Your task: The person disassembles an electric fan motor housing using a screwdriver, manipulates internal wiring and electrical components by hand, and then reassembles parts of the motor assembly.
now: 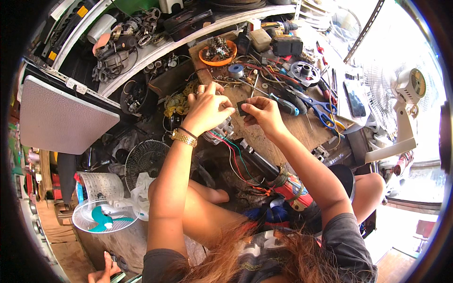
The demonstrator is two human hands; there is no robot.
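My right hand point(264, 114) pinches a small, dark, flat square piece point(242, 108) between thumb and fingertips. A short gap to its left, my left hand point(210, 108) has its fingers bent and spread apart, with nothing visible between them. Just below that hand is a silver metal motor point(222, 129), partly hidden by the hand and wrist. Red, green and white wires point(232, 146) run from it down toward my lap. Next to the wires, a black tube point(258, 160) leads to a red patterned part point(293, 192) beside my right forearm.
On the wooden bench point(259, 134) lie blue-handled scissors point(322, 112), a solder spool point(236, 71), an orange bowl of metal parts point(217, 53), a cordless drill point(281, 42) and a phone point(354, 98). A white fan point(409, 87) stands right; a fan with teal blades point(104, 218) lies left.
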